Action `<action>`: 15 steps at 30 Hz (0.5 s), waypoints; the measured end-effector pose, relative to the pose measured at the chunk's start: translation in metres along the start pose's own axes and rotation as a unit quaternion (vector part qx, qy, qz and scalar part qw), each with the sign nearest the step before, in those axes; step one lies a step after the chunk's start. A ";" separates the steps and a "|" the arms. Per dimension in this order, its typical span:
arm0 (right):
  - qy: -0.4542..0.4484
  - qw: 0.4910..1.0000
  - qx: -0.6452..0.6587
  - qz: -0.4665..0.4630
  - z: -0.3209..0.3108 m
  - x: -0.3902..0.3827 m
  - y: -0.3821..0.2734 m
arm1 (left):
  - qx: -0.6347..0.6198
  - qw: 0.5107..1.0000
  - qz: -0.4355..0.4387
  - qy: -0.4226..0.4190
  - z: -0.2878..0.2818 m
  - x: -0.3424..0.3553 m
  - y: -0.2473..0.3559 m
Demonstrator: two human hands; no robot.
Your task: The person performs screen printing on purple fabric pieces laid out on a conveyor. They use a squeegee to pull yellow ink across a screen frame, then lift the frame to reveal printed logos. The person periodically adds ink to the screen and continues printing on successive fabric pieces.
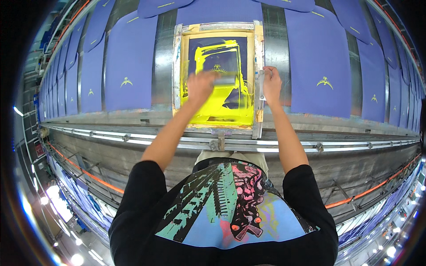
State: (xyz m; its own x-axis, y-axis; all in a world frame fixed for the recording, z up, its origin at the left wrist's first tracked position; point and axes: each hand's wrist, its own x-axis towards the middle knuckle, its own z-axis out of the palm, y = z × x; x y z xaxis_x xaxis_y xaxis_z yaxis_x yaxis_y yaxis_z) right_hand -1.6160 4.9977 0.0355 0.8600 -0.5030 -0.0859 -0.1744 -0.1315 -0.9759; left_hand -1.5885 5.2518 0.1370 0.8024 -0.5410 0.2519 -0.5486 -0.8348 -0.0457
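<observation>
In front of me a screen-printing frame [258, 48] lies on a purple-blue fabric panel, its mesh smeared with bright yellow ink [206, 108]. My left hand [202, 88], blurred by motion, is closed round a squeegee [225, 80] over the middle of the mesh. Just beyond the squeegee a small crest design shows through the screen. At the frame's right side my right hand [271, 84] pinches the metal edge bar [262, 88], fingers bent against it. Thick ink lies pooled along the near part of the mesh.
Purple-blue fabric panels with small yellow crests, such as the left panel [128, 66] and right panel [317, 62], lie along the metal table [164, 53]. A metal rail [177, 145] with clamps runs along the near edge. Orange pipes [84, 170] show lower down.
</observation>
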 end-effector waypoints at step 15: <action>-0.006 1.000 0.021 0.006 0.006 0.003 0.012 | -0.005 0.997 -0.049 -0.065 -0.001 -0.044 0.017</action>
State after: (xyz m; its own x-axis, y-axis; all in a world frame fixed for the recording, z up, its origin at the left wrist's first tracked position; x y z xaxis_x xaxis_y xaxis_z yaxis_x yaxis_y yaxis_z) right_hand -1.6123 4.9994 0.0223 0.8639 -0.4936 -0.0999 -0.1646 -0.0893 -0.9823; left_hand -1.6335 5.2612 0.1264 0.8753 -0.4666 0.1273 -0.4684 -0.8834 -0.0171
